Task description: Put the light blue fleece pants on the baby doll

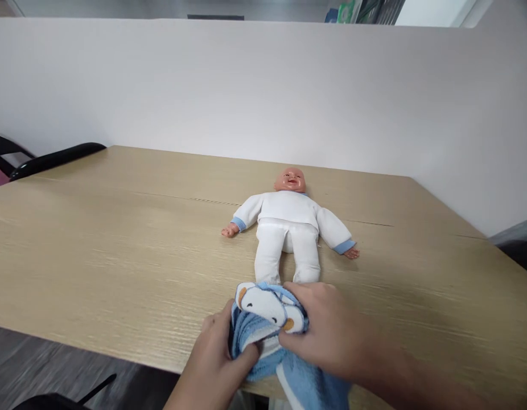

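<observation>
A baby doll in a white top with blue cuffs and white leggings lies on its back on the wooden table, arms spread and legs toward me. At its feet I hold a blue and white terry garment with an animal face on it, gathered into a bunched ring. My left hand grips its left side, thumb inside the opening. My right hand pinches the right side near the animal's ear. The doll's feet are hidden behind the cloth. A loose blue part hangs toward the table's near edge.
A white partition wall rises behind the table. Black chair parts show at the far left. Grey floor lies below the table's near left edge.
</observation>
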